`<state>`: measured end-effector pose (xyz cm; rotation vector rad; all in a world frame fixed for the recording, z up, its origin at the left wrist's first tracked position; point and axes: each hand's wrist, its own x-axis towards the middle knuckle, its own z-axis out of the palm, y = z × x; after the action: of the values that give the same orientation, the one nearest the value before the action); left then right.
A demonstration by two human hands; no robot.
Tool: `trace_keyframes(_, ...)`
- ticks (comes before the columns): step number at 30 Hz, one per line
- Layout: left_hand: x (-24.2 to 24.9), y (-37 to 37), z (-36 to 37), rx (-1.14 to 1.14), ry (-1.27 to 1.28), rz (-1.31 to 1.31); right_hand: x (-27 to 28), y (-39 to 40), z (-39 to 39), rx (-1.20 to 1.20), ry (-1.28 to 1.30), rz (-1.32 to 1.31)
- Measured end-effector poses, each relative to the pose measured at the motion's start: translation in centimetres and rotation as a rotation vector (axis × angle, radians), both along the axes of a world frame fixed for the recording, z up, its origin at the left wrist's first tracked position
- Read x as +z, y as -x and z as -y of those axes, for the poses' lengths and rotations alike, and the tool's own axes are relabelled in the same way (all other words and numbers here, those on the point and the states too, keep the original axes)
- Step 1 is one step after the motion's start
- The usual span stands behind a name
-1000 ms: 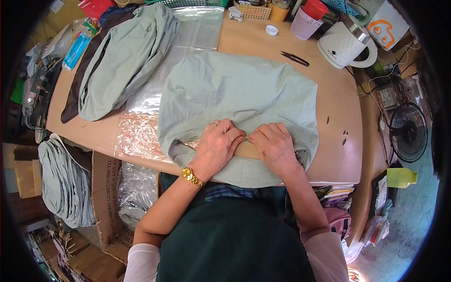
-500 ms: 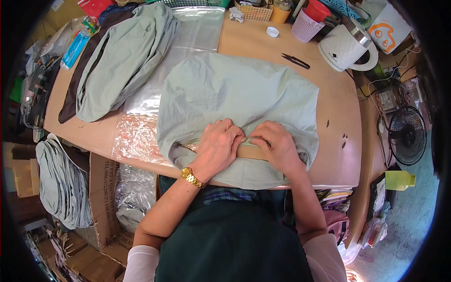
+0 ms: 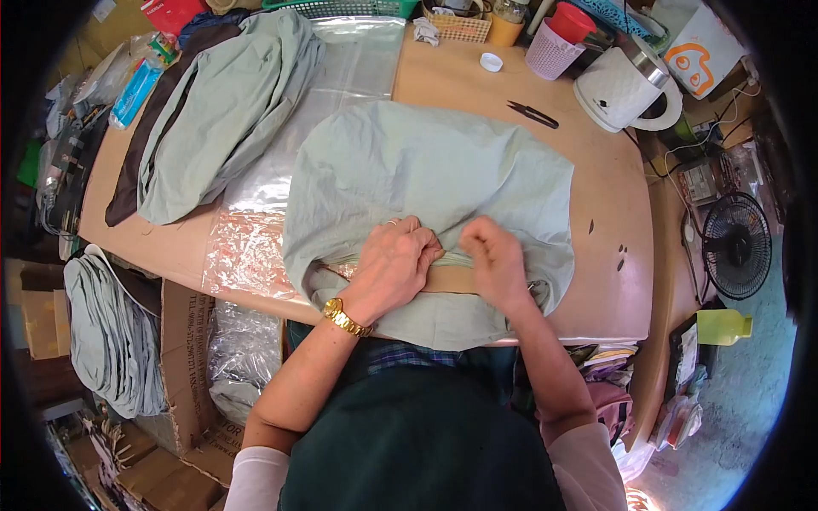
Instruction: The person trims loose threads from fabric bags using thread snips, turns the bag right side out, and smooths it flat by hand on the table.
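Observation:
A pale grey-green cloth piece lies spread on the tan table, its near part open and showing a tan strip of the tabletop. With its fingers pinched on the cloth's inner edge, my left hand rests at the middle of that opening; a gold watch is on its wrist. Just to the right, my right hand is over the cloth with its fingers curled together and blurred. Whether it holds anything is too small to tell. Black thread snips lie beyond the cloth, at the right.
Clear plastic sheeting and more grey-green cloth lie at the left. A white kettle, a pink basket and a white cap stand at the back right. A black fan is at the far right.
My right hand has moved up a little and away from my left hand, its fingers now more curled. My left hand keeps its pinch on the cloth. The view has shifted slightly.

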<state>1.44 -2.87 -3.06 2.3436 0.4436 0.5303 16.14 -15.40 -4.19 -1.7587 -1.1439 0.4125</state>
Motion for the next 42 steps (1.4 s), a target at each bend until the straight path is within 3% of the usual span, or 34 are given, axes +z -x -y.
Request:
trace_keyframes(1,0.0,0.0,0.0,-0.005,0.008,-0.001,0.0,-0.4,0.1,-0.058,0.003,-0.186)
trace_keyframes(2,0.0,0.1,0.0,-0.010,0.016,-0.001,0.0,-0.9,0.1,-0.056,0.002,-0.185)
trace_keyframes(4,0.1,0.1,0.0,-0.008,0.009,-0.009,0.2,-2.1,0.3,-0.024,-0.154,-0.624)
trace_keyframes(5,0.1,0.1,0.0,-0.008,0.003,-0.017,0.5,-2.4,0.8,-0.024,-0.155,-0.625)
trace_keyframes(7,0.9,0.2,0.8,0.018,-0.033,-0.006,2.4,-3.0,1.8,0.198,-0.324,-0.937)
trace_keyframes(9,1.2,-0.2,1.2,0.053,-0.070,0.009,5.6,-3.9,2.2,0.027,-0.415,-0.414)
trace_keyframes(11,0.7,-0.5,1.4,-0.054,-0.137,0.130,7.6,-8.3,2.2,-0.223,-0.449,-0.243)
trace_keyframes(13,0.7,-0.5,1.0,-0.099,-0.132,0.063,8.5,-13.7,0.7,-0.470,-0.171,0.235)
trace_keyframes(15,1.0,-0.8,0.7,-0.145,-0.130,0.004,4.7,-20.2,-1.2,-0.438,0.016,0.474)
trace_keyframes(17,1.5,-1.1,0.5,-0.191,-0.069,-0.031,-0.6,-24.2,-3.2,-0.347,-0.008,0.734)
trace_keyframes(24,0.9,-1.3,1.6,-0.115,-0.095,0.018,-2.3,-25.8,-5.5,-0.342,0.204,0.771)
trace_keyframes(27,0.2,-1.5,1.4,-0.085,-0.062,0.079,0.4,-26.5,-4.7,-0.319,0.281,0.784)
trace_keyframes(29,-0.2,-1.7,1.2,-0.079,-0.081,0.130,3.6,-25.1,-3.5,-0.208,0.531,0.818)
trace_keyframes(30,-0.2,-1.6,0.9,-0.081,-0.079,0.130,3.7,-24.5,-2.8,-0.321,0.166,0.169)
trace_keyframes(31,0.0,-1.6,0.3,-0.077,0.176,0.058,3.8,-23.6,-2.0,-0.402,-0.207,-0.480)
trace_keyframes(32,0.1,-1.6,-0.2,-0.071,0.430,-0.016,5.2,-21.4,-0.7,-0.332,-0.306,-0.555)
trace_keyframes(36,0.9,-1.0,-0.9,-0.213,0.407,0.004,8.3,-9.0,4.0,-0.139,-0.487,-0.786)
trace_keyframes(39,1.6,-0.8,-0.3,-0.294,0.303,-0.025,6.0,-1.4,6.1,0.004,-0.452,-0.940)
trace_keyframes(41,1.1,-1.0,0.3,-0.297,-0.069,0.028,2.9,0.5,6.9,-0.024,-0.315,-0.900)
trace_keyframes(42,1.1,-1.1,0.6,-0.300,-0.070,0.028,3.0,1.2,6.9,-0.026,-0.317,-0.900)
